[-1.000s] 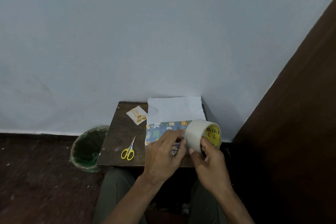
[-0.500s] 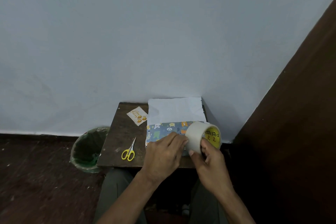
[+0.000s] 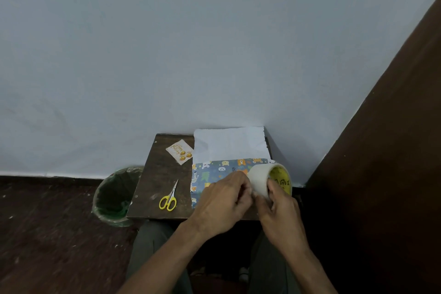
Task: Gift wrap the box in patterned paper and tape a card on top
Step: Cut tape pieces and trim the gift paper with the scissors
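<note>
A: Two hands at work. Right hand (image 3: 280, 212), fingers curled round the tape roll (image 3: 267, 180), thumb in its yellow core. Left hand (image 3: 224, 200), fingers bent, tips against the roll's face; whether they pinch the tape end, cannot tell.

B: Materials?

A: Patterned paper (image 3: 214, 170), glossy, blue with animal print, its white underside folded up at 12 o'clock. Card (image 3: 179, 151) at 10 o'clock on the dark wooden desk (image 3: 157, 181). Yellow-handled scissors (image 3: 169, 198) at 9 o'clock.
</note>
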